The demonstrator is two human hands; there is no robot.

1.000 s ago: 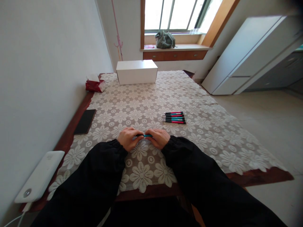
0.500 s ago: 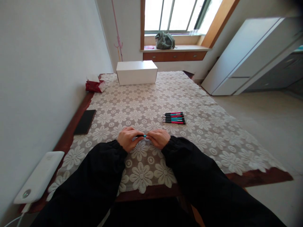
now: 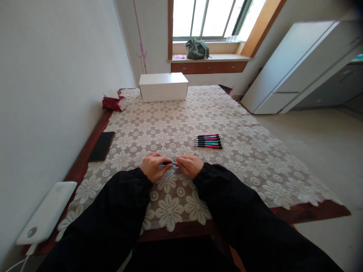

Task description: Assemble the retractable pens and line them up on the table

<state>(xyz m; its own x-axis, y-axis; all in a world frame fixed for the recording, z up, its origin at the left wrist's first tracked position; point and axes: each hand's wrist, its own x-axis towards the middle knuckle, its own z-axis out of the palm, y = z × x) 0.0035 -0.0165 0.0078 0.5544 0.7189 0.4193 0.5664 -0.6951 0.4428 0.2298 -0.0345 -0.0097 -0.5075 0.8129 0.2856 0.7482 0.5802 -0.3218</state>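
Note:
My left hand (image 3: pixel 153 166) and my right hand (image 3: pixel 190 165) meet over the lace tablecloth (image 3: pixel 181 124) near the table's front edge. Together they pinch a teal and black pen (image 3: pixel 170 163), held level between the fingertips, with only a short middle stretch showing. A row of several pens (image 3: pixel 208 141), pink and teal with black grips, lies on the cloth a little beyond and to the right of my right hand. Both arms wear black sleeves.
A white box (image 3: pixel 163 86) stands at the far end. A red tissue pack (image 3: pixel 114 102) sits at the far left, a black phone (image 3: pixel 101 146) by the left edge, a white power bank (image 3: pixel 47 212) at the near left corner. A wall runs along the left.
My hands have drawn closer together along the pen, so less of its teal barrel shows between them. The pens on the cloth have not moved.

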